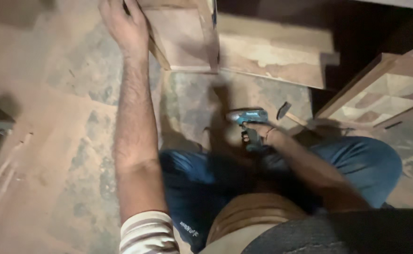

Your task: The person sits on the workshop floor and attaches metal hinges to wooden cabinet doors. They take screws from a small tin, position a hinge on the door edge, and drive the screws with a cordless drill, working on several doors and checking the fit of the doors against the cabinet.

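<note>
We reach out with our left hand [126, 26], its fingers curled over the edge of a wooden frame piece [183, 35] standing on the dusty floor [51, 141]. Our right hand [258, 134] is closed around the grip of a teal cordless drill [249, 116], held low beside our knee, well apart from the frame. A hammer [284, 110] lies just beyond the drill, and a patterned wood panel [385, 96] leans at the right. The drill is not on the wood, so any fastening there looks not yet begun; we cannot tell whether screws are in.
</note>
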`<state>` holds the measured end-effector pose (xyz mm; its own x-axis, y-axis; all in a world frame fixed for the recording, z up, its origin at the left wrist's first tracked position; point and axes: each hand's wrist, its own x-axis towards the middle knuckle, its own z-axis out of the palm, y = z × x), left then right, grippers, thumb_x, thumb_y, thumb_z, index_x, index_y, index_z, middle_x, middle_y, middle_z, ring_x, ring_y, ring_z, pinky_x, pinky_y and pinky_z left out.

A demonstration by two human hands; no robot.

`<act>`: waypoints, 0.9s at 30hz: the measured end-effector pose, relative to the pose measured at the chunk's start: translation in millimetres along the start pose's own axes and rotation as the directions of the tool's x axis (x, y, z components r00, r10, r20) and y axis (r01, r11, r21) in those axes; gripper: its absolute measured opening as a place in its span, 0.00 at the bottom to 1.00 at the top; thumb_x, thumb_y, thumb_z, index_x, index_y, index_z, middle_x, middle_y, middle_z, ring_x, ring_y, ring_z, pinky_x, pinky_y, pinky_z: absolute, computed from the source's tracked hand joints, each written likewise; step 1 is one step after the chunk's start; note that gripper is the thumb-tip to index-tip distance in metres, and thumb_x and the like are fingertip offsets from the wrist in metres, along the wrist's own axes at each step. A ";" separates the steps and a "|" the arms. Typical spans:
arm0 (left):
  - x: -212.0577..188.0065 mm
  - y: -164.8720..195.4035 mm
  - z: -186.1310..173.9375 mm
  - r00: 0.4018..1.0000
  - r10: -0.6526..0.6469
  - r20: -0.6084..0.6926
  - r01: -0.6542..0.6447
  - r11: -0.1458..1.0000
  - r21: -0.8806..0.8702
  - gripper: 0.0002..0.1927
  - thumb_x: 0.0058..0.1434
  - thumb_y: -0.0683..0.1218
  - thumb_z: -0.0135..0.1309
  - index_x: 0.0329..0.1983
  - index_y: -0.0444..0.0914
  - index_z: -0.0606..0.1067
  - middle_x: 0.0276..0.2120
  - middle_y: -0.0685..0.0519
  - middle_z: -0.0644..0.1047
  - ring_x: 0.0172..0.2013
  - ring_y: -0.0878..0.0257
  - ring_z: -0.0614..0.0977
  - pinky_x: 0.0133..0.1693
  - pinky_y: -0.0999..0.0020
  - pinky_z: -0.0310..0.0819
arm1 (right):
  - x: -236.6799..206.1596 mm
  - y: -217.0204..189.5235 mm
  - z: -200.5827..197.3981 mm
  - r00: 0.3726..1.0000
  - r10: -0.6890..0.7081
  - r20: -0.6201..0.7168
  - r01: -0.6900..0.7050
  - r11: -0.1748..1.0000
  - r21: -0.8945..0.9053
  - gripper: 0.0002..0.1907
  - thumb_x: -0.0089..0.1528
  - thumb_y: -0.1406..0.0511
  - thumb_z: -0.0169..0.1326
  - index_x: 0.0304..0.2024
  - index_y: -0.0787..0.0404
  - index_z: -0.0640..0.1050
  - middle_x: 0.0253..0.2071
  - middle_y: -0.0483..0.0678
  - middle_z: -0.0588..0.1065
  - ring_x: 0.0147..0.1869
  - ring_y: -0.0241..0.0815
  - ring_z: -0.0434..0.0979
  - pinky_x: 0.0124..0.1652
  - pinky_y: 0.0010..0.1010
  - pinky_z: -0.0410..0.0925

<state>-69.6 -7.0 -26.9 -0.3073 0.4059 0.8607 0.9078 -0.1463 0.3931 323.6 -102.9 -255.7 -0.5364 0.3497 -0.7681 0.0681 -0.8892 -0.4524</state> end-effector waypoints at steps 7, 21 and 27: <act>-2.7 46.1 23.7 0.981 -0.026 0.193 0.016 0.998 0.055 0.21 0.66 0.54 0.61 0.51 0.33 0.74 0.49 0.39 0.76 0.53 0.41 0.75 0.58 0.47 0.69 | 18.6 -8.2 6.4 0.962 -0.270 0.031 0.260 0.947 0.187 0.08 0.61 0.64 0.65 0.42 0.55 0.81 0.25 0.43 0.73 0.23 0.38 0.72 0.22 0.31 0.64; -23.0 58.0 75.0 0.964 0.064 0.259 -0.107 0.982 0.156 0.54 0.54 0.71 0.73 0.68 0.36 0.62 0.65 0.40 0.67 0.71 0.43 0.63 0.75 0.39 0.42 | -82.6 -164.0 30.4 0.573 -0.810 0.123 0.820 0.567 -0.084 0.11 0.64 0.64 0.61 0.46 0.59 0.76 0.33 0.45 0.73 0.32 0.37 0.74 0.31 0.30 0.70; -27.0 57.3 82.2 0.971 0.060 0.231 -0.093 0.987 0.134 0.56 0.55 0.67 0.73 0.73 0.34 0.58 0.69 0.40 0.63 0.73 0.43 0.59 0.75 0.36 0.37 | -34.3 -193.4 20.4 0.339 -0.909 0.245 0.937 0.302 -0.175 0.14 0.67 0.65 0.60 0.54 0.63 0.77 0.43 0.46 0.77 0.41 0.36 0.77 0.39 0.31 0.73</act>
<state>14.1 47.8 -54.2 -0.1779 0.5941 0.7844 0.9625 -0.0607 0.2643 311.7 51.1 -132.6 -0.4494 0.8541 0.2617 -0.3348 0.1106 -0.9358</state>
